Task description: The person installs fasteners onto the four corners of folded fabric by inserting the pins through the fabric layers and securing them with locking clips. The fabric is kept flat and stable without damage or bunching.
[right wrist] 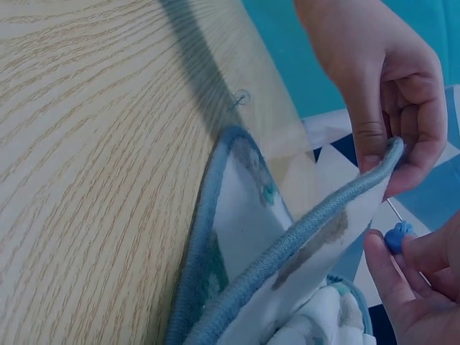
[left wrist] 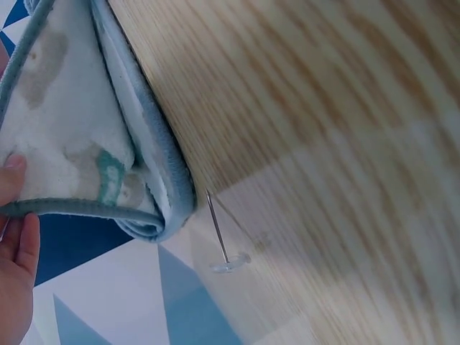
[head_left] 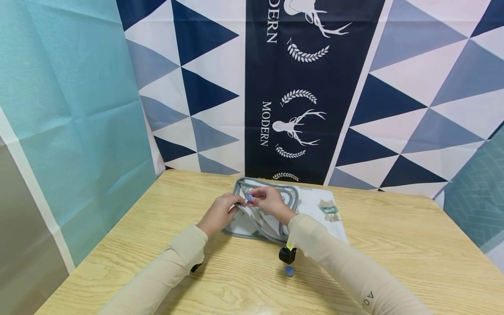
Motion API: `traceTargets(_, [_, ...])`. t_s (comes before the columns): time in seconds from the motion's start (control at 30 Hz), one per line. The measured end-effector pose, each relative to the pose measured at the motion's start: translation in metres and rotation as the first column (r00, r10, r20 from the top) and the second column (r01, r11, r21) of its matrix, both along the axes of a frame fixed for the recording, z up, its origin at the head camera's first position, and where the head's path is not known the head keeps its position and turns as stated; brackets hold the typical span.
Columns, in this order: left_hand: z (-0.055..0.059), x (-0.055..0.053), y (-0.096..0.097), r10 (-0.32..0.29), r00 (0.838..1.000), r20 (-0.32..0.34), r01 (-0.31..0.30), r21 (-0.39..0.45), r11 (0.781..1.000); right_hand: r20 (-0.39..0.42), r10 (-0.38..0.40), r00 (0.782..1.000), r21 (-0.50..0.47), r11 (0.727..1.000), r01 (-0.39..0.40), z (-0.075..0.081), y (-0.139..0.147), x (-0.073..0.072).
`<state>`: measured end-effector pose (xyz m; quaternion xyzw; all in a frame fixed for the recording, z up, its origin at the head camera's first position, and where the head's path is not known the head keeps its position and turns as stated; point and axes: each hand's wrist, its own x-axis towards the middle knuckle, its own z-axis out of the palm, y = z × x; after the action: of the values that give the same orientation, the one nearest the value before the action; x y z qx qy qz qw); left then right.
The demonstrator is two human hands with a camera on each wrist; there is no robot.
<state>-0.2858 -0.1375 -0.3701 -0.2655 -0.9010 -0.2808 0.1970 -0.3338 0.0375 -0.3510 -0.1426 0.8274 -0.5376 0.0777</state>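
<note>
A white blanket [head_left: 315,199] with grey-blue edging and a printed bear lies partly folded near the table's far edge. My left hand [head_left: 222,212] pinches its raised edging between thumb and fingers; the right wrist view shows this left hand [right wrist: 402,93] above the lifted corner. Just beside that grip, my right hand [head_left: 269,202] holds a small blue-headed pin [right wrist: 397,236] between thumb and fingertips. Its thin metal shaft points toward the lifted cloth. A separate pin with a clear round disc [left wrist: 230,265] is on the table beyond the blanket.
Another small blue piece [head_left: 289,271] lies on the wooden table [head_left: 244,284] near its front, below the black wrist camera [head_left: 287,255]. Patterned cloth [head_left: 212,87] hangs behind the table, and a teal sheet [head_left: 78,109] hangs at the left.
</note>
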Motion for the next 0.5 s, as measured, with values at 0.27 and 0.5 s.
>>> traceTargets(0.27, [-0.0006,-0.0002,-0.0010,-0.004,1.000,0.005,0.004,-0.001,1.000,-0.032,0.013,0.999,0.025,1.000,-0.013,-0.0007,0.0014,0.0020])
traceTargets(0.5, [-0.0005,0.0010,-0.0016,0.004,1.000,0.007,-0.004,0.006,1.000,-0.104,0.038,0.994,0.085,0.996,-0.030,-0.0007,0.0008,0.0039])
